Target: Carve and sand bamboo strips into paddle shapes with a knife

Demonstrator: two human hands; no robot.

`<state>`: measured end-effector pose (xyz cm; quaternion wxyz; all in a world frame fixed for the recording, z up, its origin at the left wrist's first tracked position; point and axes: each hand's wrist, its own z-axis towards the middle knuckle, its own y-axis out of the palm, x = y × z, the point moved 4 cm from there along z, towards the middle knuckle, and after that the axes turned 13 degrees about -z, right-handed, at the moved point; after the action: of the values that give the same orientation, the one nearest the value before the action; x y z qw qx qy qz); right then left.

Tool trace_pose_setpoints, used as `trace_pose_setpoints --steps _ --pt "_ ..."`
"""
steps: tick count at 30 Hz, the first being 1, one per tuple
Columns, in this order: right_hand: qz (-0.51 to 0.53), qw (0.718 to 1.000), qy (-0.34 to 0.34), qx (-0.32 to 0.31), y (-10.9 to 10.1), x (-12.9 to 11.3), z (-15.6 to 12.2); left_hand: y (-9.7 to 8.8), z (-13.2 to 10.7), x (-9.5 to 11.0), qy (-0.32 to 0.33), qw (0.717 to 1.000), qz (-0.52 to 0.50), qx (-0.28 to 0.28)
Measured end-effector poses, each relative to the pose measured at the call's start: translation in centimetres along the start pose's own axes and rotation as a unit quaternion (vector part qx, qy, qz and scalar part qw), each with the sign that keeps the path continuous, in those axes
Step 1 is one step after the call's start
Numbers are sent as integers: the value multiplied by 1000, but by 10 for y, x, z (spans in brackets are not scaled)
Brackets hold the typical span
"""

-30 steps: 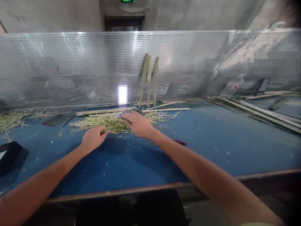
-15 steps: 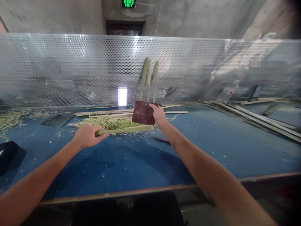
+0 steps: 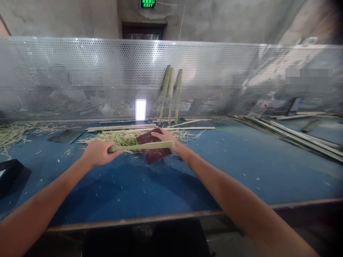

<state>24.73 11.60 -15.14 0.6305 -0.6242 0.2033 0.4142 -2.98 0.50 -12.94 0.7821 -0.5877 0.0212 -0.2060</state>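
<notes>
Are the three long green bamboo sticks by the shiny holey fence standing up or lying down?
Standing, but tilted: the pale green bamboo sticks lean against the perforated metal panel, their ends down on the blue table.

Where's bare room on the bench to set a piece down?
Bare blue tabletop lies between the left hand and right hand and the front edge, and further right up to the long bamboo strips. It's crowded at the shavings pile behind the hands.

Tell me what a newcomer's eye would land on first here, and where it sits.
Near the middle of the blue work table, the left hand grips a pale green bamboo strip that lies across a dark red pad held in the right hand. Just behind them lies a heap of bamboo shavings, and a perforated metal screen runs along the table's far edge.
</notes>
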Motion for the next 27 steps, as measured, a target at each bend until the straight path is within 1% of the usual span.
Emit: trace_pose_setpoints --steps 4,8,12,18,23,25,26,27 --pt "-77 996 -51 5 4 -1 0 0 0 -1 -2 1000 7 1" --pt "-120 989 -60 59 -3 -5 0 0 0 0 0 1000 12 2" --pt "-120 984 -73 106 -15 -12 -3 0 1 0 -4 1000 20 2" --pt "-97 975 -149 134 -26 -27 -9 -2 1 1 -14 1000 27 -4" --pt "-117 966 -160 165 -36 -31 -11 -4 1 1 -28 999 27 -4" --pt "-139 959 -174 174 -34 -39 -19 -4 1 2 -37 999 23 -1" --pt "-169 951 -196 169 -30 -45 -24 -3 1 3 -40 999 19 1" --pt "-213 937 -227 156 -23 -53 -31 -2 1 5 -41 999 14 1"
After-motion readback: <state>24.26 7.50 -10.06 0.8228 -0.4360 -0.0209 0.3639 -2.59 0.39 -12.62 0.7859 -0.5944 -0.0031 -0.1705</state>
